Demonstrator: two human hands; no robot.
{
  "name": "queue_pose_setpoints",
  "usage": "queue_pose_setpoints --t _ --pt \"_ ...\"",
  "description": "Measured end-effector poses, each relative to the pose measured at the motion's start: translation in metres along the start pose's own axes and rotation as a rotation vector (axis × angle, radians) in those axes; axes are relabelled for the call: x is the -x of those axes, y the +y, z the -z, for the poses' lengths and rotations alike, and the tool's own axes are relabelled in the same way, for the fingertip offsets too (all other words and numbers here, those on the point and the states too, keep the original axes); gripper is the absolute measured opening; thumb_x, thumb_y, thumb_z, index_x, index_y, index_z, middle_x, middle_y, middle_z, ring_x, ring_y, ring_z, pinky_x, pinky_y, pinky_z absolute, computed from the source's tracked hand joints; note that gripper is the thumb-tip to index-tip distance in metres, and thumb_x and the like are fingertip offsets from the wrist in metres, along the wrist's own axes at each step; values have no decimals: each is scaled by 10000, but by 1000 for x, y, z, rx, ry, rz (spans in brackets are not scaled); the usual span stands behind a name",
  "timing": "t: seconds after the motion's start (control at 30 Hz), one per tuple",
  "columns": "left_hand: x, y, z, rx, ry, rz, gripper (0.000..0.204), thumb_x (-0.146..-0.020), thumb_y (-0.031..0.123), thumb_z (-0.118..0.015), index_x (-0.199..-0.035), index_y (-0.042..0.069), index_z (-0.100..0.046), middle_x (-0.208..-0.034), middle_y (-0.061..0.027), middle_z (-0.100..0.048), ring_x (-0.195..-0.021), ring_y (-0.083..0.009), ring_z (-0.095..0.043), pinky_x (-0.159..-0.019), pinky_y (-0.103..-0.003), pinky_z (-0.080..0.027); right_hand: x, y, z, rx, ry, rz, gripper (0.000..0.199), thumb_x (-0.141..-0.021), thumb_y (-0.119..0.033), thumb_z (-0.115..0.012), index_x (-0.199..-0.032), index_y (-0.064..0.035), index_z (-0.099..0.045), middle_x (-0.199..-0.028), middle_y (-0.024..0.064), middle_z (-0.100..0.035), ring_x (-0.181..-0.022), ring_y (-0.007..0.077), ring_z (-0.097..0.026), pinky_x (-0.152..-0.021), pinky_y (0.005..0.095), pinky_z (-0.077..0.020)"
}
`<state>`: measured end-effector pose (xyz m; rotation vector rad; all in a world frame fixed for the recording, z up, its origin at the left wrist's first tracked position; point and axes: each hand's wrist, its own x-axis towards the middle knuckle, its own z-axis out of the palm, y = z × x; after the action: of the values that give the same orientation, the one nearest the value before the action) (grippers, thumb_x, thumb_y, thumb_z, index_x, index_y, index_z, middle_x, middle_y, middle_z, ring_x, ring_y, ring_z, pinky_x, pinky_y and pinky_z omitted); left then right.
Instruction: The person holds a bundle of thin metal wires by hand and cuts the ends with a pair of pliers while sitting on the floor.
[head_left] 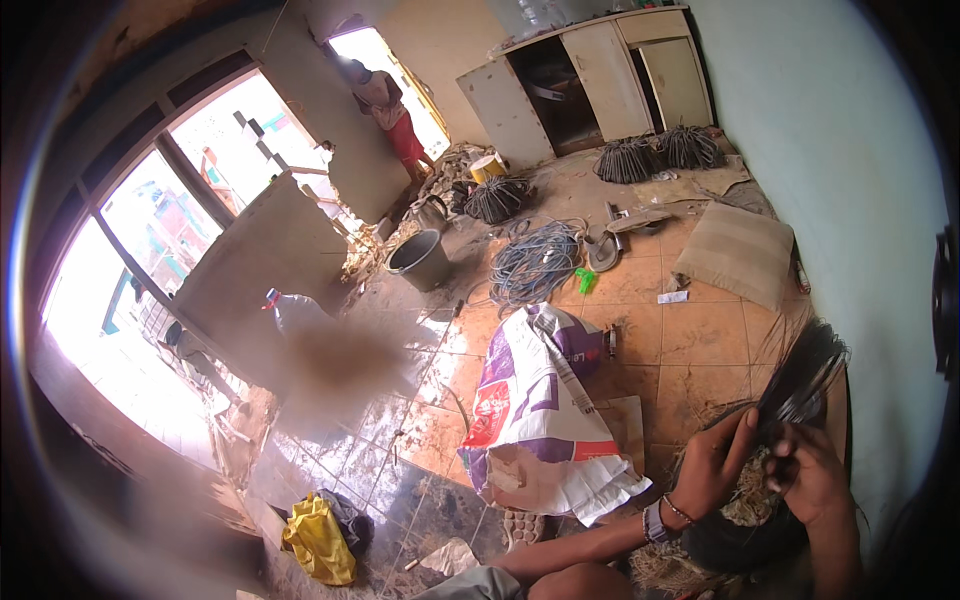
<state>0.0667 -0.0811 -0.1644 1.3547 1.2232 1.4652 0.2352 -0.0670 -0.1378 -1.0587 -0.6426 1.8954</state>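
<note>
At the right, beside the pale wall, a fanned bundle of thin dark strands (pixel 812 375) points up and away from me. My left hand (pixel 712 468), with a watch and a bracelet at the wrist, is closed on the bundle's lower end, fingers pointing upward. Close beside it, my right hand (pixel 808 472) has its fingers curled at the base of the bundle; what they pinch is too small and dark to make out. Under both hands lies a dark rounded thing (pixel 735 540) with straw-like fibres (pixel 750 498) on it.
A white and purple sack (pixel 545 425) lies before me. Beyond are coiled grey-blue wire (pixel 538 262), a black bucket (pixel 418 260), a cushion (pixel 738 252) and dark strand bundles (pixel 626 160). A yellow bag (pixel 320 540) lies near left. A person (pixel 385 105) stands by the doorway.
</note>
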Motion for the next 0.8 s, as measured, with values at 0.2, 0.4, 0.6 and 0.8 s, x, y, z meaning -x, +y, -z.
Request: queue_pose_setpoints --t 0.2,0.4,0.6,0.8 --pt "-3 -10 -14 -115 -59 -78 309 -1045 262 -539 -1088 -24 -650 -650 -135 -538 -610 -84 -440 -562 -299 -450 7 -19 3 1517 -304 354 218 -957 -164 -611 -884 31 -674 -813 73 -695 -698 203 -664 -615 301 -504" --pt "-7 -15 -20 -86 12 -119 309 -1042 253 -538 -1100 -31 -645 -671 -160 -572 -580 -131 -429 -570 -315 -461 1 -28 15 123 -296 321 158 -976 -112 -595 -1022 35 -631 -963 108 -688 -835 168 -656 -767 322 -523" --pt "2 -10 -9 20 -58 -97 309 -1035 238 -545 -1130 -36 -653 -699 -185 -610 -575 -200 -593 -587 -323 -486 7 24 18 1224 99 666 142 -975 -77 -576 -1061 26 -624 -972 139 -689 -847 199 -668 -753 343 -516" --pt "-6 2 -28 -92 -63 -20 303 -1030 214 -547 -1160 -44 -638 -767 -249 -612 -692 -340 -650 -646 -365 -499 26 -44 15 559 -359 286 180 -983 -169 -552 -931 -12 -624 -731 14 -601 -656 218 -614 -651 363 -495"
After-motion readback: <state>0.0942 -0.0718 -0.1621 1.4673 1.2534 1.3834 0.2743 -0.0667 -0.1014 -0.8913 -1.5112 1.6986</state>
